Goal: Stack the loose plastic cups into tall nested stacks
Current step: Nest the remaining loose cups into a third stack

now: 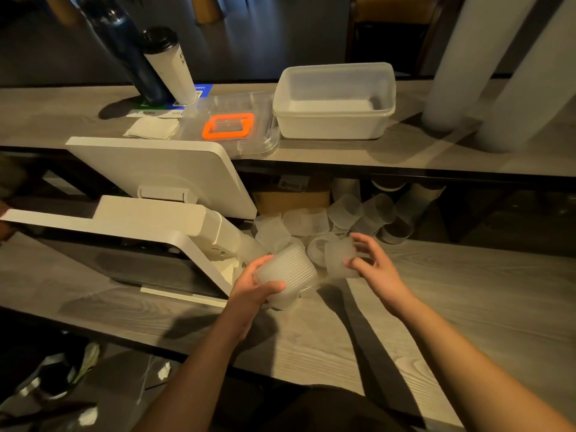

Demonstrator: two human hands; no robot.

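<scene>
My left hand (253, 286) grips a nested stack of translucent cups (288, 272), tilted with its mouth toward the upper right. Just right of it, my right hand (372, 261) holds a single translucent cup (338, 255) between curled fingers and thumb, close to the stack's mouth. Behind both hands a pile of loose cups (314, 224) lies on its sides on the lower wooden counter (452, 307), reaching back under the upper shelf.
A white point-of-sale terminal (162, 194) stands left of the hands. The upper shelf (405, 157) carries a white plastic tub (335, 101), a clear lid with an orange handle (229, 126), a takeaway cup (170, 63), a dark bottle (131, 54) and tall white cup stacks (473, 63).
</scene>
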